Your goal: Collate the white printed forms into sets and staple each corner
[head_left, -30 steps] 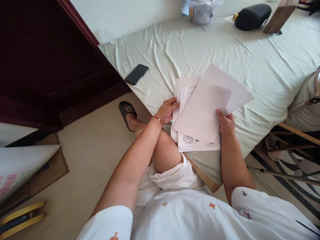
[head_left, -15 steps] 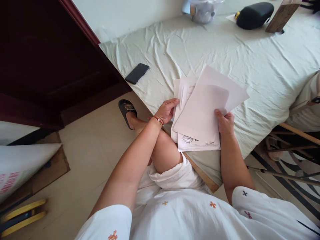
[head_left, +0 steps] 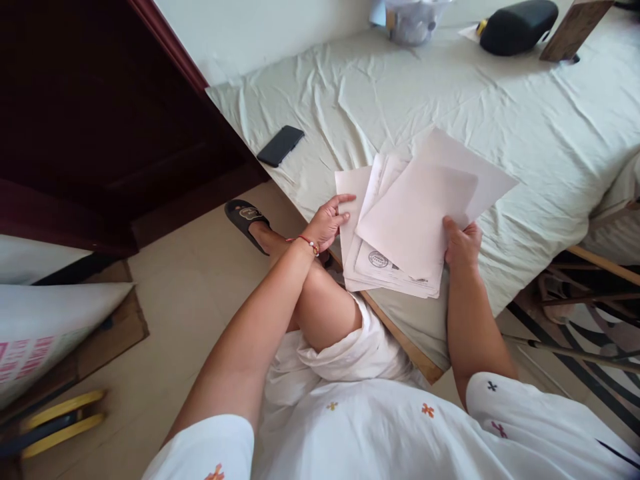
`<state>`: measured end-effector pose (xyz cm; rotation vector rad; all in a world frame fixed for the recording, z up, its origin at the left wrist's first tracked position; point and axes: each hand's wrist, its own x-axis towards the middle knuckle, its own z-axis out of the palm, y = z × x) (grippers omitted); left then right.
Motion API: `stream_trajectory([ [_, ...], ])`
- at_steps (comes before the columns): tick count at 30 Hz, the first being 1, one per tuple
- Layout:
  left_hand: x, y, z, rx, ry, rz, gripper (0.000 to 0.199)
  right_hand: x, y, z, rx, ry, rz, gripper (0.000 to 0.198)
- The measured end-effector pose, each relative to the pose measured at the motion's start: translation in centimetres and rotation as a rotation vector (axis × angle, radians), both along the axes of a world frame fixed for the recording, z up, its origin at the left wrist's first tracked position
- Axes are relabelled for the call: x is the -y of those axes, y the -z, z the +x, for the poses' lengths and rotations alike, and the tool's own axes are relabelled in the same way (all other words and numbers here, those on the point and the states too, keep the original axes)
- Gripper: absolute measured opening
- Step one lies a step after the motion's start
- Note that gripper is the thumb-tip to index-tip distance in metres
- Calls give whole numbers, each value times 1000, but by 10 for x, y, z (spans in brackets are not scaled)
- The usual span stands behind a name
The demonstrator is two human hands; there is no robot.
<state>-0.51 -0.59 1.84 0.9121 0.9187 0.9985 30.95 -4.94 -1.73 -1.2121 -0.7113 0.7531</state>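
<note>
Papers [head_left: 415,220] fanned out over the edge of a pale cloth [head_left: 530,120]

At the far left, from where I stand, a white sack [head_left: 55,327] with pink lettering slants in over a flat brown board [head_left: 113,340] on the floor, and a yellow-and-dark object [head_left: 70,437] sits near it, too blurred to name. Above them is a dark red panel of woodwork [head_left: 90,100]. Then comes a foot in a black slipper [head_left: 247,220], and beyond it a black phone [head_left: 281,145] lies flat on the cloth, well apart from the papers.

The person's left hand [head_left: 330,223], a red cord bracelet [head_left: 311,244] at its wrist, is at the left edge of the papers. Forefinger and thumb stand apart, reaching over a sheet that juts out to that side; whether the hand pinches it I can't tell.

The papers spread between the two hands, over the near edge of the cloth. A blank sheet lies slanted on top, and a round dark stamp [head_left: 379,259] shows on a page below it. Behind, by the wall, stands a clear tub [head_left: 413,23].

The right hand [head_left: 463,243] grips the papers at their right edge, thumb on top and fingers bent behind. Farther back on that side are a black case [head_left: 520,28] and a leaning piece of brown wood [head_left: 575,30].
</note>
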Motion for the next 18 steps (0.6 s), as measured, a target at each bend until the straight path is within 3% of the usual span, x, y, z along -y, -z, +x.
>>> stream_trajectory([
  [3, 0, 4, -2, -21, -35, -31, 97, -2, 0, 4, -15, 51, -39, 34],
  [6, -1, 4, -1, 17, -116, -90, 112, 0, -3, 4, -15, 24, -82, 34],
  [9, -1, 1, 2, 67, -171, -109, 98, 5, -7, -2, 16, -61, -107, 36],
  [14, 5, 1, 7, 103, 55, -186, 40, 11, -13, -9, 66, -144, -116, 38],
  [18, 7, 5, 9, 113, 127, -226, 29, 13, -15, -10, 72, -110, -112, 38],
])
